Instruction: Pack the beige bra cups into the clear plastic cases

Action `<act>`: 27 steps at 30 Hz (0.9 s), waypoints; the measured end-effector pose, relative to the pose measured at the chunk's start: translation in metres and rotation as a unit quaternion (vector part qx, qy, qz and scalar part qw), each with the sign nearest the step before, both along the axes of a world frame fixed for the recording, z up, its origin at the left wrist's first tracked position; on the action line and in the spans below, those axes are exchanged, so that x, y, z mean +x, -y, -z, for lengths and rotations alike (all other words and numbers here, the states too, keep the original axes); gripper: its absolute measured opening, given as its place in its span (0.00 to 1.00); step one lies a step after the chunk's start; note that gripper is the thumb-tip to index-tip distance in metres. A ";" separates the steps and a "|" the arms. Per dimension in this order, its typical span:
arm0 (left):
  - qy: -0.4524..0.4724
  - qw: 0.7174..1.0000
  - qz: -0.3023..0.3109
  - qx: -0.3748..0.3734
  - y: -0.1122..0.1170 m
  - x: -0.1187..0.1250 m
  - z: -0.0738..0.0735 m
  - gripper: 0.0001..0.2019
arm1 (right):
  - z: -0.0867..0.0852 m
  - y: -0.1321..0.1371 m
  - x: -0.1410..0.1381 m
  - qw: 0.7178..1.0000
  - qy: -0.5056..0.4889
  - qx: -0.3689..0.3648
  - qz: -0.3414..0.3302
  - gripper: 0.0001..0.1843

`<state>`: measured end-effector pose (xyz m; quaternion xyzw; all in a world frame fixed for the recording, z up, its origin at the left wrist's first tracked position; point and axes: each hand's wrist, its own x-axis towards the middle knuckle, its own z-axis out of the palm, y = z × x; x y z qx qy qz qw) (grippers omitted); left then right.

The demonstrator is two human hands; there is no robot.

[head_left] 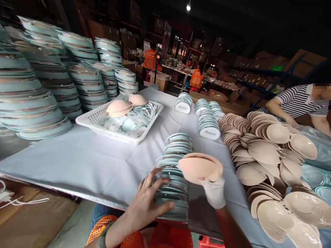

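My right hand [215,193], in a white glove, is closed on a pair of beige bra cups [198,167]. The cups are held just above and to the right of a row of pale-blue oval plastic cases [178,179] standing on edge. Over the left side of that row, my bare left hand [147,199] has its fingers spread; I cannot tell whether they touch the cases. A large heap of beige bra cups [263,151] lies at the right, some nested together and some shiny side up.
Tall stacks of filled cases [88,82] stand along the left. A white basket [134,139] holds sachets and beige cups. More labelled cases [210,133] stand farther back on the grey cloth [103,155]. A person in a striped shirt [294,100] is at the right.
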<state>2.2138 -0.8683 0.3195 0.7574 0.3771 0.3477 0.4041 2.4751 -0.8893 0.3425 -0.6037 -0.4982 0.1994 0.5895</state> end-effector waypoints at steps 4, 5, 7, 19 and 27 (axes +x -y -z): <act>-0.014 0.999 -0.029 0.005 0.008 0.006 0.025 0.25 | -0.006 -0.005 -0.004 0.965 0.179 -0.079 -0.177 0.15; -0.013 1.000 -0.027 -0.001 0.008 0.007 0.025 0.25 | -0.013 -0.005 -0.002 0.942 0.237 -0.103 -0.215 0.12; -0.006 0.999 -0.024 -0.024 0.008 0.007 0.023 0.23 | -0.031 -0.004 0.002 0.880 0.360 -0.156 -0.268 0.12; -0.041 0.997 -0.032 -0.061 0.012 -0.002 0.030 0.37 | -0.037 -0.017 -0.042 0.622 0.665 -0.232 -0.342 0.13; -0.069 0.997 -0.011 0.040 0.009 -0.017 0.048 0.38 | -0.037 -0.003 -0.033 0.624 0.595 -0.366 -0.350 0.10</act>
